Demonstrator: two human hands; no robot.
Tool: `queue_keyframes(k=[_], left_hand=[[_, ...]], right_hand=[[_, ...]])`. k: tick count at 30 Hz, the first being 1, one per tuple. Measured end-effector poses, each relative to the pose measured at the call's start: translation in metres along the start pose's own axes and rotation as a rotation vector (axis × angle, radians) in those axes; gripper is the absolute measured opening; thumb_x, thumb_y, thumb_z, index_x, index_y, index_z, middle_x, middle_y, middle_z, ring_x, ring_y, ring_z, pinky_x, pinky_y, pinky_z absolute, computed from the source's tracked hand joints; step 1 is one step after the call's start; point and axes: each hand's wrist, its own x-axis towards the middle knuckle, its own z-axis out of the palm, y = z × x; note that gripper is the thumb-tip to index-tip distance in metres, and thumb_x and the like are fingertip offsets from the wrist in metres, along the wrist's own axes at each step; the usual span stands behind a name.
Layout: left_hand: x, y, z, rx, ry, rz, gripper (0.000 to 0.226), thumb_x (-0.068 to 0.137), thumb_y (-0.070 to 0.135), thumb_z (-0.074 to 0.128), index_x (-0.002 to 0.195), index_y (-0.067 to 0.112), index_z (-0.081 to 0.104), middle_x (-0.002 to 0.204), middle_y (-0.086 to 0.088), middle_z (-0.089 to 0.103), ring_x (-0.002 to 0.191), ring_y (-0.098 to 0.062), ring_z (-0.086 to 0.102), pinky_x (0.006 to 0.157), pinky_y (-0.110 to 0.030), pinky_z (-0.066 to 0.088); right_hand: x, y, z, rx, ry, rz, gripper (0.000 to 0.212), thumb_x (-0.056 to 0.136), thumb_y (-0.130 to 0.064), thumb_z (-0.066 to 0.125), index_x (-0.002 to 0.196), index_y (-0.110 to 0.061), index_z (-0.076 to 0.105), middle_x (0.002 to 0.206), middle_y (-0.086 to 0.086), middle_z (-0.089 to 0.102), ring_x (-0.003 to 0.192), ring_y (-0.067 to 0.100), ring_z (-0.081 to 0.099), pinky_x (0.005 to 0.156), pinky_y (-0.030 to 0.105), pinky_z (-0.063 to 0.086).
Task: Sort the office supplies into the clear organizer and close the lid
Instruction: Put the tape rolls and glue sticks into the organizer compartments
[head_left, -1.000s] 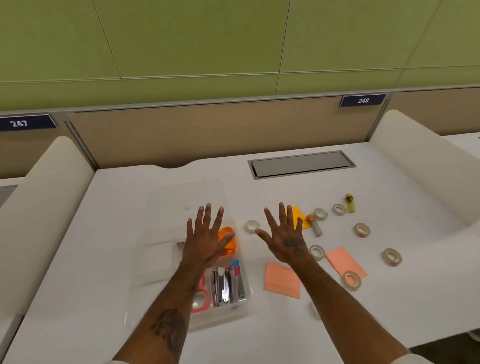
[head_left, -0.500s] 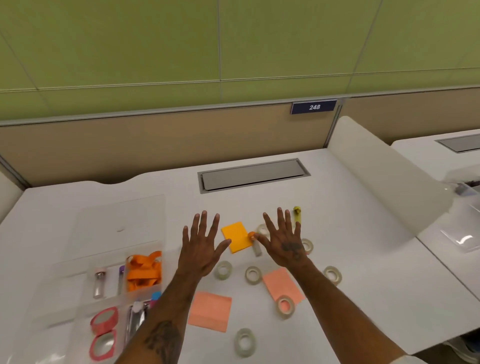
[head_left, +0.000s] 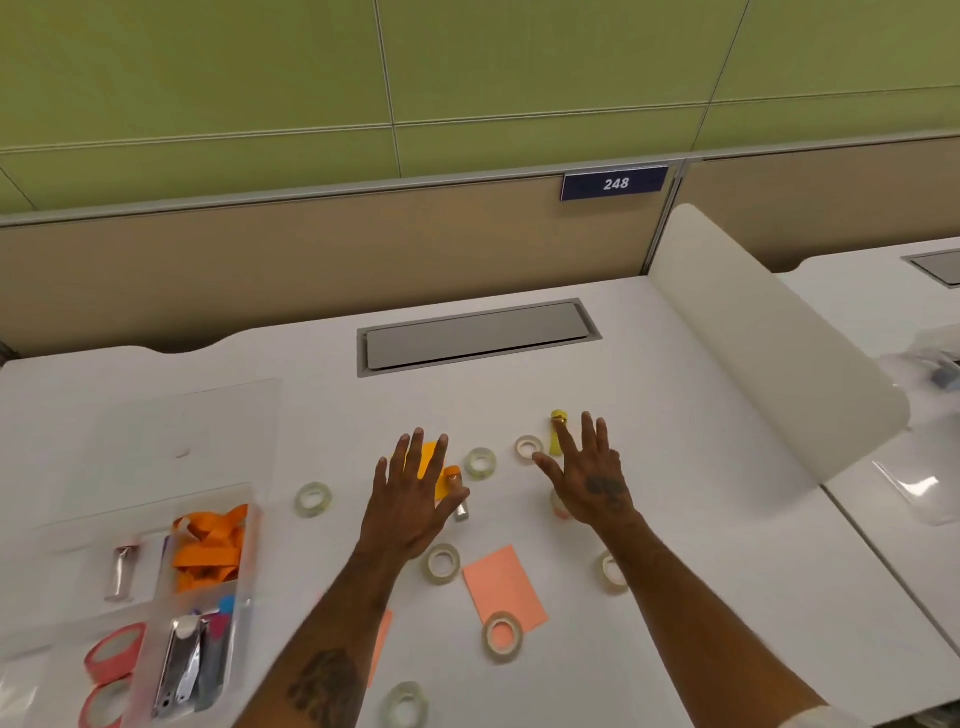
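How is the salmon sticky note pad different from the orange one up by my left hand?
The salmon pad lies almost fully visible with a tape roll on its near corner; the orange pad is brighter and mostly hidden under the left hand. Both lie flat on the desk.

Left hand (head_left: 408, 499): bare, no rings or watch visible.
Left forearm: bare, with a dark tattoo on its upper side near the lower frame edge; the design is too blurred to read.
Right hand (head_left: 592, 480): bare, with a small dark tattoo on its back.
Right forearm: bare.
Sleeve: a pale, possibly white edge shows at the right arm's bottom corner.
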Motion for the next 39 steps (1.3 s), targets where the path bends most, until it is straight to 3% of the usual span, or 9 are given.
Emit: queue_keyframes(k=[6, 10, 13, 17, 22, 26, 33, 39], left_hand=[[0.003, -0.004, 0.008, -0.038, -0.060, -0.051, 0.087, 0.085, 0.076, 0.006, 0.156, 0.026, 0.001, 0.164, -0.006, 0.003, 0.151, -0.025, 0.004, 0.119, -0.047, 0.018], [0.007, -0.008, 0.011, -0.023, -0.068, -0.076, 0.085, 0.088, 0.072, 0.016, 0.155, 0.020, 0.013, 0.162, -0.007, 0.015, 0.149, -0.025, 0.014, 0.117, -0.043, 0.023], [0.010, -0.007, 0.013, -0.042, -0.068, -0.091, 0.077, 0.093, 0.067, 0.031, 0.152, 0.017, 0.027, 0.157, -0.007, 0.028, 0.141, -0.028, 0.028, 0.106, -0.042, 0.036], [0.014, -0.002, 0.016, -0.030, -0.132, -0.132, 0.073, 0.094, 0.065, 0.033, 0.151, 0.019, 0.026, 0.146, -0.005, 0.037, 0.125, -0.027, 0.041, 0.090, -0.040, 0.045], [0.022, 0.009, 0.019, -0.262, -0.155, -0.242, 0.075, 0.092, 0.063, 0.043, 0.150, 0.017, 0.027, 0.139, -0.008, 0.042, 0.115, -0.032, 0.054, 0.087, -0.039, 0.047], [0.031, 0.018, 0.021, -0.309, -0.196, -0.305, 0.075, 0.090, 0.063, 0.047, 0.148, 0.019, 0.029, 0.138, -0.007, 0.041, 0.114, -0.034, 0.055, 0.089, -0.041, 0.048], [0.035, 0.030, 0.020, -0.336, -0.252, -0.311, 0.055, 0.095, 0.041, 0.052, 0.141, 0.016, 0.036, 0.135, -0.010, 0.046, 0.119, -0.032, 0.052, 0.093, -0.042, 0.046], [0.027, 0.019, -0.006, -0.471, -0.147, -0.307, 0.041, 0.092, 0.030, 0.055, 0.129, 0.018, 0.041, 0.126, -0.006, 0.056, 0.111, -0.033, 0.056, 0.085, -0.039, 0.045]], right_hand=[[0.036, 0.006, 0.008, 0.085, 0.002, 0.053, 0.058, 0.100, -0.048, 0.033, 0.152, -0.026, 0.020, 0.157, 0.012, 0.020, 0.136, 0.034, 0.032, 0.101, 0.047, 0.043], [0.061, 0.002, 0.009, 0.195, -0.038, 0.146, 0.055, 0.099, -0.050, 0.033, 0.150, -0.030, 0.023, 0.134, 0.016, 0.042, 0.114, 0.035, 0.054, 0.093, 0.042, 0.046], [0.073, 0.003, 0.014, 0.256, -0.140, 0.198, 0.061, 0.096, -0.048, 0.042, 0.150, -0.031, 0.018, 0.132, 0.015, 0.039, 0.114, 0.038, 0.054, 0.096, 0.042, 0.044], [0.080, 0.003, 0.019, 0.339, -0.176, 0.243, 0.061, 0.087, -0.022, 0.047, 0.144, -0.028, 0.027, 0.125, 0.015, 0.042, 0.110, 0.040, 0.053, 0.087, 0.038, 0.042], [0.074, 0.010, 0.014, 0.412, -0.031, 0.262, 0.054, 0.081, -0.027, 0.055, 0.130, -0.027, 0.032, 0.112, 0.010, 0.052, 0.093, 0.035, 0.057, 0.077, 0.036, 0.040], [0.068, 0.017, 0.008, 0.449, 0.120, 0.257, 0.051, 0.082, -0.026, 0.058, 0.126, -0.029, 0.032, 0.108, 0.008, 0.054, 0.078, 0.024, 0.048, 0.071, 0.034, 0.039], [0.053, 0.028, -0.003, 0.419, 0.221, 0.193, 0.046, 0.089, -0.028, 0.057, 0.129, -0.024, 0.036, 0.115, 0.009, 0.058, 0.094, 0.031, 0.060, 0.080, 0.037, 0.047], [0.039, 0.012, -0.009, 0.447, 0.271, 0.093, 0.044, 0.088, -0.022, 0.059, 0.127, -0.022, 0.039, 0.115, 0.009, 0.057, 0.092, 0.031, 0.060, 0.079, 0.036, 0.046]])
